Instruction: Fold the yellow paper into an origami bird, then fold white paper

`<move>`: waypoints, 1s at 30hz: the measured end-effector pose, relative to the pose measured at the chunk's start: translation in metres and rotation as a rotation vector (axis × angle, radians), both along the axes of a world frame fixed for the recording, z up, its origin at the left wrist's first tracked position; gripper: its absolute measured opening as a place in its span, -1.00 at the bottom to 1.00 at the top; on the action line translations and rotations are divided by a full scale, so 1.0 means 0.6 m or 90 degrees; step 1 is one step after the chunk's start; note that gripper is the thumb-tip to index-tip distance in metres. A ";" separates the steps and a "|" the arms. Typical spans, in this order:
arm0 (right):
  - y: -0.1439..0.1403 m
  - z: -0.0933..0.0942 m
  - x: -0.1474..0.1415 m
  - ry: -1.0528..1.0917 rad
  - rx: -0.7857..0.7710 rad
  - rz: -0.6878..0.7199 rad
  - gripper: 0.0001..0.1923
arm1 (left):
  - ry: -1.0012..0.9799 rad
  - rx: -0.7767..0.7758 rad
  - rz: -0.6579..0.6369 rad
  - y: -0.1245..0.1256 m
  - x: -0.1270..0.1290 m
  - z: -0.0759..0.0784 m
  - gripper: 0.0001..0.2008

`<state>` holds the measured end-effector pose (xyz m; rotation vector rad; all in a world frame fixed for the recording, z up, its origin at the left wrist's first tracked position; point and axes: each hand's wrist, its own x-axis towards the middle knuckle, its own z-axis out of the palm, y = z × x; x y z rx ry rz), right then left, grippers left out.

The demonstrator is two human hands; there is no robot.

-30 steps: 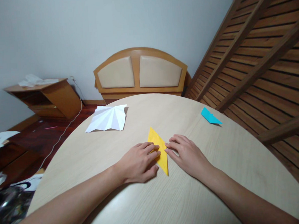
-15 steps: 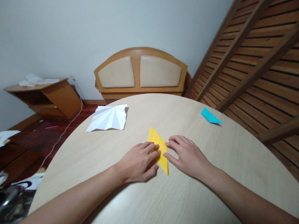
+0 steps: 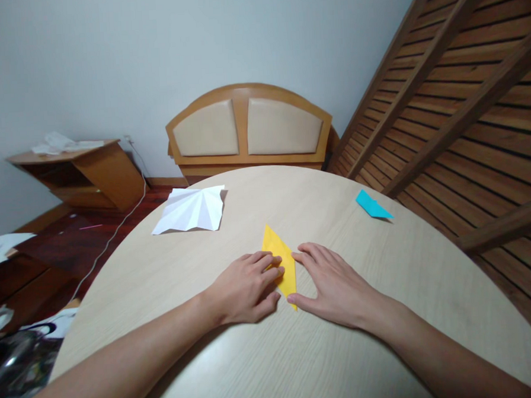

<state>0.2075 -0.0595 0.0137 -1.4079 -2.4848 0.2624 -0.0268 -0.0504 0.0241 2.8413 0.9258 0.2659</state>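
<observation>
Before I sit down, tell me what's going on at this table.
A person is handling a folded yellow paper flat on the table. The left hand lies over its left side, while the right hand touches its right edge and near tip. Farther back lie a creased white sheet on the left and a folded blue paper on the right.
</observation>
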 end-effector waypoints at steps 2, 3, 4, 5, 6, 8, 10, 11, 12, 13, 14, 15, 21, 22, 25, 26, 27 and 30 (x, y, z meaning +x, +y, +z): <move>-0.001 0.001 0.001 -0.010 -0.015 0.000 -0.23 | -0.001 0.001 0.001 0.000 -0.001 -0.001 -0.65; -0.002 0.001 0.002 -0.013 -0.022 0.000 -0.20 | -0.002 0.002 0.002 0.000 -0.001 -0.002 -0.64; -0.002 0.001 0.002 -0.016 -0.029 0.000 -0.17 | -0.002 0.002 0.001 0.001 -0.002 -0.003 -0.64; -0.002 0.002 0.002 -0.018 -0.034 -0.001 -0.15 | -0.002 0.003 0.001 0.001 -0.002 -0.003 -0.64; -0.003 0.003 0.002 -0.020 -0.039 -0.003 -0.14 | -0.003 0.003 0.001 0.001 -0.002 -0.004 -0.64; -0.004 0.005 0.002 -0.026 -0.050 -0.005 -0.12 | -0.004 0.004 0.001 0.001 -0.002 -0.004 -0.64; -0.005 0.008 0.002 -0.039 -0.071 -0.007 -0.05 | -0.005 0.004 0.000 0.001 -0.002 -0.003 -0.63; -0.006 0.009 0.002 -0.048 -0.084 -0.009 -0.01 | -0.005 0.003 -0.001 0.001 -0.002 -0.003 -0.63; -0.007 0.010 0.003 -0.059 -0.098 -0.009 0.03 | -0.003 0.003 -0.001 0.000 -0.001 -0.003 -0.63; -0.008 0.011 0.004 -0.068 -0.111 -0.008 0.07 | -0.002 0.003 -0.002 0.000 -0.001 -0.003 -0.63; -0.008 0.012 0.006 -0.076 -0.122 -0.006 0.11 | -0.001 0.004 -0.003 0.001 -0.002 -0.003 -0.63; -0.008 0.012 0.008 -0.080 -0.132 0.000 0.15 | 0.000 0.004 -0.002 0.001 -0.002 -0.003 -0.62; -0.009 0.016 0.020 -0.084 -0.157 0.031 0.25 | -0.001 0.003 -0.004 0.002 -0.003 -0.006 -0.62; -0.009 0.016 0.020 -0.081 -0.147 0.033 0.15 | -0.001 0.004 -0.005 0.002 -0.003 -0.006 -0.63; -0.006 0.011 0.012 -0.071 -0.086 0.030 -0.26 | -0.002 0.005 -0.005 0.001 -0.002 -0.005 -0.63; -0.003 0.009 0.009 -0.067 -0.059 0.026 -0.37 | -0.004 0.006 -0.005 0.001 -0.002 -0.005 -0.63; -0.001 0.006 0.006 -0.061 -0.035 0.020 -0.45 | -0.006 0.007 -0.005 0.001 -0.002 -0.005 -0.64; 0.008 0.001 0.000 -0.037 0.006 0.004 -0.61 | -0.005 0.013 -0.004 0.001 -0.003 -0.006 -0.64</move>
